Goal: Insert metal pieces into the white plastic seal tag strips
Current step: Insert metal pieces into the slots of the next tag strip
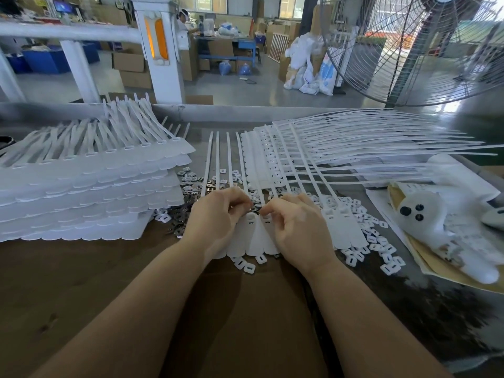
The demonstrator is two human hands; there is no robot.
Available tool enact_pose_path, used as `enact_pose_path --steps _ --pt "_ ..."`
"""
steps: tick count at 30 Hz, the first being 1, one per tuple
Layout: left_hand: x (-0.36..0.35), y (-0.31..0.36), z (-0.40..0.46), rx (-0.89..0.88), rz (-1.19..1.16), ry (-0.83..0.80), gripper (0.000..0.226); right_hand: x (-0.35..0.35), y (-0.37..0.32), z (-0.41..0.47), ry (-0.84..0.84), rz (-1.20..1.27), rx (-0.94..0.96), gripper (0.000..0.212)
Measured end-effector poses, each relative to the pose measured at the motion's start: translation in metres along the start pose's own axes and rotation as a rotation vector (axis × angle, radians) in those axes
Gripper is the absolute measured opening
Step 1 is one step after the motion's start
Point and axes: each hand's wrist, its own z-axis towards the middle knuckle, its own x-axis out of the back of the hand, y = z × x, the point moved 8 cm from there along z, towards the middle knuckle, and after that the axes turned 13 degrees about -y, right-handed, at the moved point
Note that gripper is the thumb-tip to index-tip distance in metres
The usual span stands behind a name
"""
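Brown workbench point(114, 290) carries a tall stack of white seal tag strips point(81, 186) at left, another fanned batch point(313, 159) at right. Loose metal pieces point(188, 184) and small white caps point(381, 249) scattered between; papers point(441, 266) at right edge.

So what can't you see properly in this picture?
Head view:
- Whether either grip holds a metal piece: curled fingers of the left hand and right hand hide it.
- The tags under both hands: partly covered.
- The metal pieces: too small to show shape.
- The stack of tags: cut off by the left edge.

A large fan point(425, 47) stands beyond the table point(81, 268).
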Motion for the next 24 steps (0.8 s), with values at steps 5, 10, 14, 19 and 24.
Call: enact_pose_path --steps 5,10,14,19,24 --pt "-0.003 -0.003 0.003 0.037 0.017 -0.049 0.008 0.0 0.001 0.0 0.004 0.004 -0.002 0.02" --pt "-0.003 -0.003 0.013 0.092 -0.032 -0.217 0.005 -0.001 0.002 0.001 0.002 0.001 -0.007 0.02" --pt "-0.002 -0.002 0.02 0.157 -0.041 -0.295 0.001 -0.001 0.001 0.0 0.001 0.0 -0.005 0.019" --pt "-0.001 -0.006 0.025 0.232 -0.037 -0.276 0.008 -0.001 0.002 0.001 -0.012 -0.004 -0.009 0.019" --pt "0.0 -0.008 0.025 0.23 -0.05 -0.231 0.006 -0.001 0.002 0.001 -0.012 0.004 -0.013 0.019"
